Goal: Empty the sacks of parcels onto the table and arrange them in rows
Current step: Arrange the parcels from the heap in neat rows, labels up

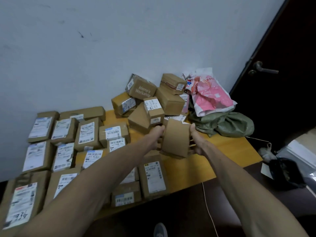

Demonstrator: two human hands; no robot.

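Observation:
I hold a plain brown cardboard parcel [175, 139] upright above the yellow table [222, 151], between both hands. My left hand [157, 135] grips its left side and my right hand [196, 141] grips its right side, fingers curled round the edges. Behind it, a loose heap of brown parcels [150, 103] is piled against the wall. Several labelled parcels [65, 147] lie flat in rows on the table's left half. A crumpled green sack [225, 124] lies at the table's right end, next to the heap.
A pink and white plastic mailer bag [210, 94] rests on the sack. A dark door with a handle [263, 69] stands on the right. Below the table's right edge are a black bin [285, 173] and a thin cord [209, 207]. The table's front right part is bare.

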